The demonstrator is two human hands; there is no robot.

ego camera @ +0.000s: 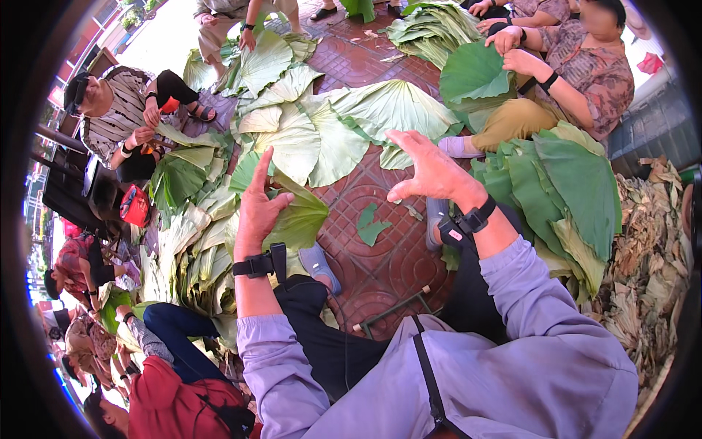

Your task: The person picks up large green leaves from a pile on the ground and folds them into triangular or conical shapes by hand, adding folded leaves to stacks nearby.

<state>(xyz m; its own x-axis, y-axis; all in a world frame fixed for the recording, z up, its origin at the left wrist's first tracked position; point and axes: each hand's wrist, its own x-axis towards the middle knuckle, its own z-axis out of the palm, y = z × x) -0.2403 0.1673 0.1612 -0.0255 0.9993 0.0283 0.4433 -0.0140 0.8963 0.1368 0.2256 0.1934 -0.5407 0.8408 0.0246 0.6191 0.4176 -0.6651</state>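
Note:
Both of my hands are raised in front of me, apart, with nothing in them. My left hand has its thumb and fingers spread, and in the picture it overlaps a yellow-green folded lotus leaf. Opposite it, my right hand is cupped with thumb and fingers apart, above the tiled floor. Pale flattened lotus leaves lie beyond my hands. A torn piece of green leaf rests on the tiles between my feet. Each of my wrists wears a black strap with a small device.
A stack of green lotus leaves stands at my right, beside a heap of dry brown leaves. Pale leaves pile up on my left. Several people sit around, some handling leaves. A red bag is at far left.

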